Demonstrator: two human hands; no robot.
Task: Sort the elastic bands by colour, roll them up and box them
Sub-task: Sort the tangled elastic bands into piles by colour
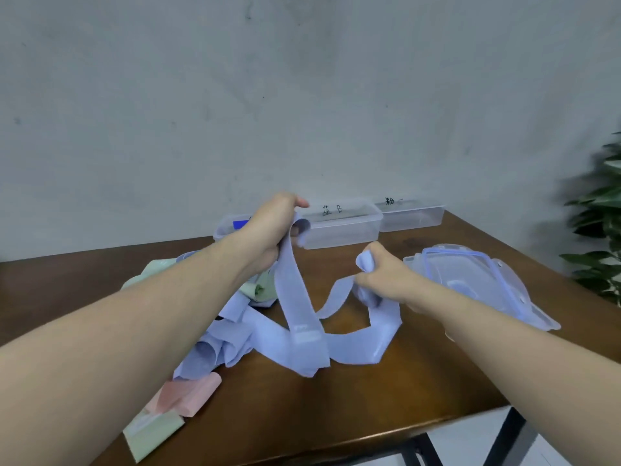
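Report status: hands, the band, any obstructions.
Left hand and right hand both grip one blue band, unrolled. Loose band pile tangled beside it. Boxes open.

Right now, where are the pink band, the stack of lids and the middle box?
Pink band point(193, 395), head view: middle of the folded strip near the table's front edge.
Stack of lids point(470, 274), head view: clear panel of the top lid.
Middle box point(342, 233), head view: front wall.

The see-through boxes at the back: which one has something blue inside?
The leftmost box, partly hidden behind the left hand. The middle box and right box look empty.
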